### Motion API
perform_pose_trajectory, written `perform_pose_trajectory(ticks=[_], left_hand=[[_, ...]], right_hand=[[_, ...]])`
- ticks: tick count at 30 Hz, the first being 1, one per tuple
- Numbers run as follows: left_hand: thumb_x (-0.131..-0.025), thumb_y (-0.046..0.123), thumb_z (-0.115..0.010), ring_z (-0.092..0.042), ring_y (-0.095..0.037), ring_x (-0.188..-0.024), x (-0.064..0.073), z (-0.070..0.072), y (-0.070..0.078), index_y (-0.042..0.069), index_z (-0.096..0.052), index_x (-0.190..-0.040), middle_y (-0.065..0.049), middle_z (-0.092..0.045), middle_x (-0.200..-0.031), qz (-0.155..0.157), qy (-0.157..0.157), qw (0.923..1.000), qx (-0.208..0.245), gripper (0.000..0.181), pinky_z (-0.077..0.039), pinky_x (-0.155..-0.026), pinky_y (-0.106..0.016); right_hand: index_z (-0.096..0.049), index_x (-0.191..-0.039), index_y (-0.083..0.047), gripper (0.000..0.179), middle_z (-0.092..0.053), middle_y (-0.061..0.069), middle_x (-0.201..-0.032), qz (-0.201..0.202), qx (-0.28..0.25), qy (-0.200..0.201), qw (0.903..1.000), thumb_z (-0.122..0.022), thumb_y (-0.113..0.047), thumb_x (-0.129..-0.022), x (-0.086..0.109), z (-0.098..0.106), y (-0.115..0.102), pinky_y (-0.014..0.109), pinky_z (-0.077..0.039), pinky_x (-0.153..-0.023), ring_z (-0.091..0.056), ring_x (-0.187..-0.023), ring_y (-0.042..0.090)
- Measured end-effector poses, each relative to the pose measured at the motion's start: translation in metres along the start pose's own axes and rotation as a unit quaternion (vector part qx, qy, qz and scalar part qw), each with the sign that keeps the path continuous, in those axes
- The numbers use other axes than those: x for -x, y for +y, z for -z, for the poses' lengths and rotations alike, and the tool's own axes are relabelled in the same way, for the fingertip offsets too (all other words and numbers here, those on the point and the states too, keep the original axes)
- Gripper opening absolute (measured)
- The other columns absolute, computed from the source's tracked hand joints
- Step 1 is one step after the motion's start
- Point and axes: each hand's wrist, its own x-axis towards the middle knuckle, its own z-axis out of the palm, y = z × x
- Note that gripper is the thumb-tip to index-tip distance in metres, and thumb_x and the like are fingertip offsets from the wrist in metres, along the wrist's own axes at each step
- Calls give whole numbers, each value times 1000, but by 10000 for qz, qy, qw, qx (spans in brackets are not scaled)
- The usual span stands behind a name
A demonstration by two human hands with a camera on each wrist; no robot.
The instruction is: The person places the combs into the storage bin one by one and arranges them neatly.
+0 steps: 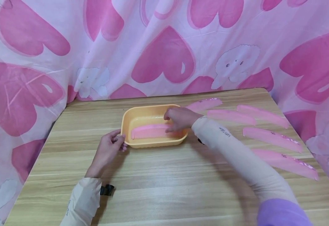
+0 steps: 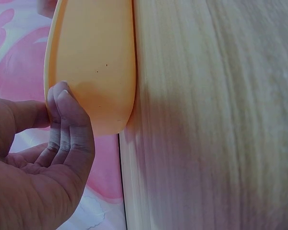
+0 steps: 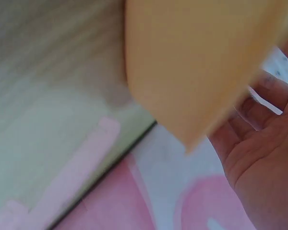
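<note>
A pink comb (image 1: 150, 131) lies inside a yellow-orange plastic basin (image 1: 153, 145), its teeth toward the front wall. At the basin's left end, my left hand (image 1: 108, 149) pinches the rim between thumb and fingers. In the left wrist view those fingers (image 2: 69, 129) press against the basin's outer wall. My right hand (image 1: 181, 118) reaches over the right rim, thumb and fingers spread apart above the comb's right end, which it partly covers. The right wrist view shows the palm (image 3: 269, 153) beside the basin wall, its fingertips hidden behind the rim.
Several more pink combs lie on the wooden table (image 1: 153, 188) to the right: one comb (image 1: 205, 104) behind the right hand, others such as this comb (image 1: 273, 138) near the right edge. A pink heart-patterned curtain (image 1: 164, 56) hangs behind the table.
</note>
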Motion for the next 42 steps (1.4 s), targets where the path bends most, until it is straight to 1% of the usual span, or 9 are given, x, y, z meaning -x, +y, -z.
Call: perform_pose_trajectory(ticks=[1,3,12,15,20,27,31,36,42], left_hand=[[-106,11,-52,-65,-13,-72,0,0,0,-10,-43,-146,-19,-67,-90,7,-3,10000,-4,46,-61,-67,-26],[-106,11,-52,-65,-13,-72,0,0,1,-10,-43,-146,-19,-67,-90,28,3,10000,-1,46,-62,-68,-26],[-107,14,-52,-67,-17,-75,3,4,5,-9,-42,-148,-23,-68,-95,12,-2,9999,-168,48,-61,-68,-26],[-107,15,-52,-67,-18,-75,3,5,6,-8,-43,-147,-23,-68,-95,-1,19,9997,-229,48,-61,-68,-26],[-107,15,-52,-67,-17,-75,2,5,7,-9,-43,-147,-21,-68,-94,-1,10,9997,-229,47,-61,-68,-26],[-107,16,-52,-68,-15,-73,0,1,7,-6,-45,-147,-21,-69,-94,148,75,9992,-369,46,-62,-68,-26],[-107,13,-53,-67,-13,-70,1,0,7,-8,-47,-145,-20,-69,-90,37,118,9993,-365,44,-61,-66,-25],[-106,13,-53,-67,-13,-70,1,0,7,-9,-47,-144,-18,-68,-88,-2,99,9994,-341,44,-61,-66,-25],[-107,14,-52,-68,-17,-74,1,-2,6,-8,-46,-145,-18,-68,-91,122,57,9992,-364,44,-62,-68,-26]], right_hand=[[-69,-125,-3,53,-63,7,-125,-15,-87,34,10000,-82,-36,-86,3,4,1,39,-52,-100,-60,-114,23],[-68,-126,-2,52,-64,9,-126,56,-162,177,9997,-82,-33,-87,10,12,4,40,-53,-99,-61,-113,25],[-69,-122,3,50,-68,16,-121,252,-347,811,9958,-84,-26,-84,37,45,27,42,-55,-94,-64,-108,33],[-69,-121,4,49,-69,17,-119,149,-398,991,9942,-85,-23,-83,46,53,37,44,-56,-92,-64,-107,33],[-70,-120,4,47,-69,17,-118,-260,-468,1172,9917,-85,-19,-83,65,62,57,48,-56,-92,-62,-109,35],[-70,-118,4,45,-68,17,-117,-744,-568,1280,9874,-85,-18,-82,95,67,90,50,-56,-90,-60,-110,36],[-70,-118,6,47,-68,20,-117,-940,-713,1323,9842,-86,-18,-82,113,66,109,53,-54,-92,-60,-111,39],[-66,-124,8,54,-66,24,-123,-1325,-744,1181,9813,-85,-22,-83,132,62,132,56,-52,-96,-59,-115,42],[-65,-123,12,58,-66,28,-122,-1411,-860,1120,9799,-87,-22,-81,152,49,156,58,-53,-94,-60,-112,46]])
